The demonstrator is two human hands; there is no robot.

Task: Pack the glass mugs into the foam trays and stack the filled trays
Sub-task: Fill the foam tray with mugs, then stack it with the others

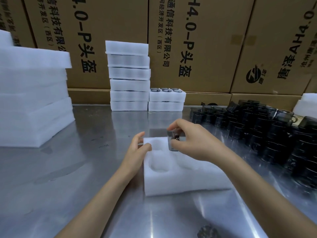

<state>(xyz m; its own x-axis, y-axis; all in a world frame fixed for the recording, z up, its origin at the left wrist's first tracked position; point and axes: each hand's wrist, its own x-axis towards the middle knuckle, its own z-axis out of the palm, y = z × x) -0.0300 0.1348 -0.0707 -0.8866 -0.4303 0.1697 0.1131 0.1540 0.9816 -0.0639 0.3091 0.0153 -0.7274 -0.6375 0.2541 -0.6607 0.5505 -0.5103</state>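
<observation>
A white foam tray point(180, 182) with round pockets lies on the steel table in front of me. My left hand point(137, 148) grips its far left corner, thumb on top. My right hand point(192, 141) pinches a smoky glass mug point(172, 143) by its rim and holds it upright over the tray's far right pocket. The pockets I can see hold nothing. A large heap of dark glass mugs point(267, 129) is stacked on the right of the table. At the back stand a tall stack of filled trays point(129, 78) and a short stack point(166, 100) with mug rims showing on top.
A pile of blank foam sheets point(32, 100) fills the left side of the steel table point(85, 169). Cardboard boxes point(197, 40) form a wall behind. More foam point(307, 103) sits at the far right edge. A small dark object point(208, 231) lies near the front edge.
</observation>
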